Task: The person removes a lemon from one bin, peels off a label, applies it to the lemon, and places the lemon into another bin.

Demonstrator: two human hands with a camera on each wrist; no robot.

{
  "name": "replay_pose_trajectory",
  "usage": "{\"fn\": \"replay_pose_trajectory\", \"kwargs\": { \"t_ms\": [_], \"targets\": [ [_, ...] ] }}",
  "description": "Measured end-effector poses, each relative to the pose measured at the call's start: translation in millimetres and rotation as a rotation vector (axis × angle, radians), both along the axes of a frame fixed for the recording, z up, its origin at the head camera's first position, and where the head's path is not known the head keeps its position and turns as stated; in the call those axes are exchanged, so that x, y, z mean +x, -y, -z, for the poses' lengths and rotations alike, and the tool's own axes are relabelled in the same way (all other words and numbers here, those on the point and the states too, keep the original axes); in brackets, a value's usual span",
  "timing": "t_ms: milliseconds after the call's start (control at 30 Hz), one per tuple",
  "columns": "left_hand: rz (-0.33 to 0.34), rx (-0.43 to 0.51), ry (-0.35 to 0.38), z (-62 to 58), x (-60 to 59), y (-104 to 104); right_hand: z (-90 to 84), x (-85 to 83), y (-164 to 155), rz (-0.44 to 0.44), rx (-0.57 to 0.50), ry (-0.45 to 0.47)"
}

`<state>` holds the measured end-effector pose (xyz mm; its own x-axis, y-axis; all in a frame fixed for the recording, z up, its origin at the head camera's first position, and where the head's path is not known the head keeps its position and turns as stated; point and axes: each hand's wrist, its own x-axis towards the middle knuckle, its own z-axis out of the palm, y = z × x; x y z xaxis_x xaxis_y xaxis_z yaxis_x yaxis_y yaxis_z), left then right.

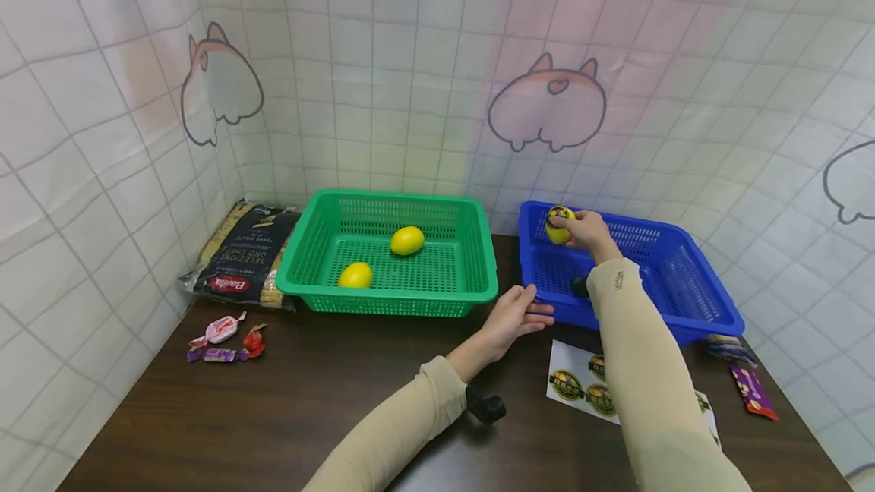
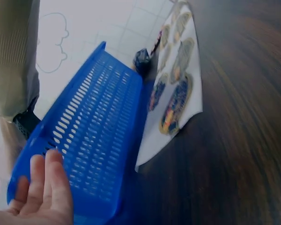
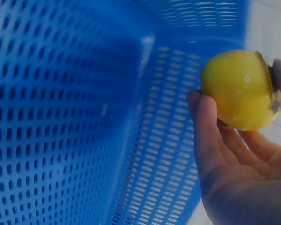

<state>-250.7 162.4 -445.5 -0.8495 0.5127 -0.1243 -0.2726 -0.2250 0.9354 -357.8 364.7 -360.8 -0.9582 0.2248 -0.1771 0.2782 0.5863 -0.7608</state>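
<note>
In the head view my right hand (image 1: 589, 235) holds a yellow lemon (image 1: 560, 228) above the left part of a blue basket (image 1: 711, 296). A round dark sticker (image 1: 561, 212) is on the lemon. The right wrist view has the lemon (image 3: 236, 89) between thumb and fingers, with the basket's slotted walls (image 3: 171, 136) beside it. My left hand (image 1: 511, 320) is at the basket's front left corner, fingers extended and holding nothing. Below the basket lies a white sheet (image 1: 559, 359) of round stickers, partly hidden by my right sleeve.
A green basket (image 1: 390, 304) with two lemons stands to the left. Beyond it lies a bag of pasta (image 1: 256, 249), with several wrapped candies (image 1: 222, 330) in front. At the right edge are a purple packet (image 1: 753, 392) and a dark wrapped item (image 1: 730, 350). A tiled-pattern sheet hangs behind.
</note>
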Motion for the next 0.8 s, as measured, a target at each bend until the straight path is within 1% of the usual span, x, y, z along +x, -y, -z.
{"fn": "replay_pose_trajectory", "kwargs": {
  "t_ms": [133, 367, 467, 567, 667, 800],
  "targets": [
    [0.023, 0.036, 0.019, 5.3, 0.5, 1.5, 11.0, -2.8, 2.7, -0.011, 0.011, 0.035],
    [0.009, 0.047, -0.022, 7.0, 1.0, 1.8, 24.6, -6.5, 9.3, -0.081, 0.036, 0.105],
    [0.014, 0.050, -0.018, 7.1, 1.5, 1.8, 30.3, -7.8, 9.6, -0.115, 0.038, 0.151],
    [0.021, 0.065, 0.008, 7.1, 1.8, 1.5, 32.5, -8.6, 9.6, -0.146, 0.032, 0.186],
    [0.018, 0.085, 0.028, 7.6, 1.5, 1.3, 31.9, -8.6, 11.5, -0.176, 0.039, 0.193],
    [0.014, 0.084, 0.033, 9.3, 1.1, 1.7, 31.3, -5.8, 16.9, -0.218, 0.063, 0.227]
  ]
}}
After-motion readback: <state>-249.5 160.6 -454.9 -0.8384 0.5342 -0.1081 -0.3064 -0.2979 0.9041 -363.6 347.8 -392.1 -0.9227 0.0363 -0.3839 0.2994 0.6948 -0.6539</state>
